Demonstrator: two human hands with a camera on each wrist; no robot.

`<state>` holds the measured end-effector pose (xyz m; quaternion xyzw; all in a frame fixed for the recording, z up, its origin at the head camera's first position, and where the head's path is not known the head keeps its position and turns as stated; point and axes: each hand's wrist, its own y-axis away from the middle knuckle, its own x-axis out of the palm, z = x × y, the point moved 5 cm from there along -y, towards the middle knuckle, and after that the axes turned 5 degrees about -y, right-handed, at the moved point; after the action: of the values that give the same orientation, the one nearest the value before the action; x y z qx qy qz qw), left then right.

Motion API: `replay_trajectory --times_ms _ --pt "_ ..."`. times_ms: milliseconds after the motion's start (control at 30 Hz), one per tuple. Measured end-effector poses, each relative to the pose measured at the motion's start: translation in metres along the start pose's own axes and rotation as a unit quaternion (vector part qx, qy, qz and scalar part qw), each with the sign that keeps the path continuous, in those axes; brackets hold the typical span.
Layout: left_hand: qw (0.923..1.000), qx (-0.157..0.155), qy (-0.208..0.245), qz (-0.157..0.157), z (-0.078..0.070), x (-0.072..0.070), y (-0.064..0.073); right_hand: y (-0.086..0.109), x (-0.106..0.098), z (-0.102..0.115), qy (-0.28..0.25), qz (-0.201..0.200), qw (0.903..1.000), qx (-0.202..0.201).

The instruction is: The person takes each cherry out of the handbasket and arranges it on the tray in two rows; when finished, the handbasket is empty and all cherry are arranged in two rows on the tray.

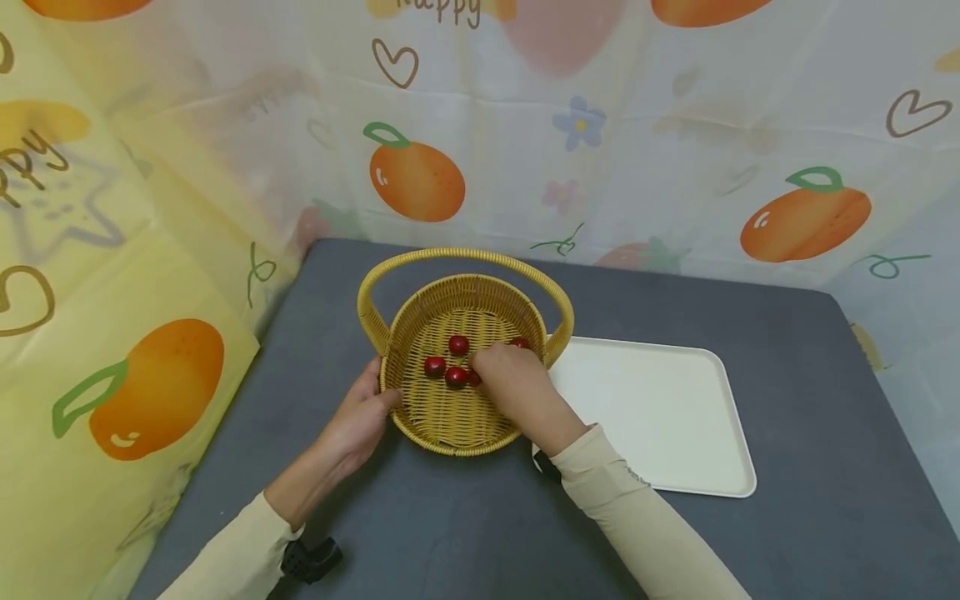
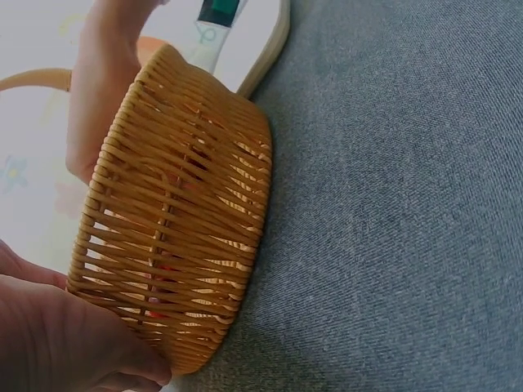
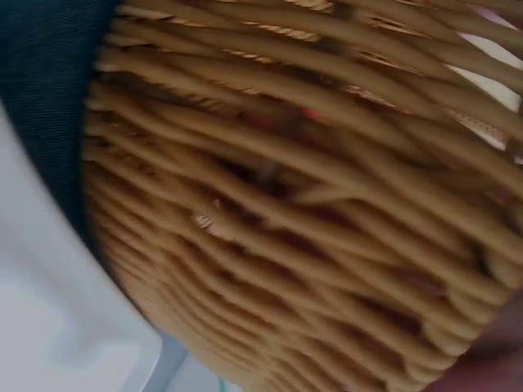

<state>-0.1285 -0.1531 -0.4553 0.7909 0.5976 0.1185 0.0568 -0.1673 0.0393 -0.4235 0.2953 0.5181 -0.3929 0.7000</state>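
Observation:
A round yellow wicker basket (image 1: 442, 433) with an arched handle stands on the table. My left hand (image 1: 362, 417) grips its left rim, thumb over the edge and the other fingers along the outer wall. Several dark red cherries (image 1: 435, 367) lie on the basket's woven bottom. Inside the basket, my right hand (image 1: 517, 385) reaches down with bent fingers among the cherries, beside one that it partly covers. Its fingertips are hidden, so whether they pinch a cherry cannot be seen. From the right wrist, the basket wall (image 3: 286, 204) blocks the view of that hand's fingers.
A white rectangular tray (image 1: 660, 408) lies on the grey table (image 1: 795, 400), just right of the basket and partly under the right forearm. The basket's arched handle (image 1: 465, 252) rises over its far side. Printed cloth (image 1: 510, 167) hangs behind and at the left.

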Motion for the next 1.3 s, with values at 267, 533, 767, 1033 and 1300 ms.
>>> replay_trajectory --times_ms 267,533,767,1033,1300 --pt "1.0 -0.005 -0.006 -0.005 0.001 -0.002 0.0 0.01 -0.015 0.003 -0.026 -0.003 0.9996 0.01" --pt "0.9999 -0.01 -0.008 0.002 0.004 -0.001 0.0 0.06 -0.056 0.01 -0.074 -0.037 0.9962 0.026" --pt "0.9998 -0.014 -0.009 0.01 0.004 0.002 0.0 0.125 -0.089 -0.005 -0.128 -0.13 0.9833 0.0" --pt "0.9999 -0.011 -0.007 0.011 0.003 0.0 0.0 0.159 -0.101 -0.051 -0.119 -0.231 0.9641 0.055" --pt "0.9998 -0.008 -0.004 0.02 0.003 0.003 -0.002 0.143 -0.068 -0.091 -0.131 -0.18 0.9686 0.11"
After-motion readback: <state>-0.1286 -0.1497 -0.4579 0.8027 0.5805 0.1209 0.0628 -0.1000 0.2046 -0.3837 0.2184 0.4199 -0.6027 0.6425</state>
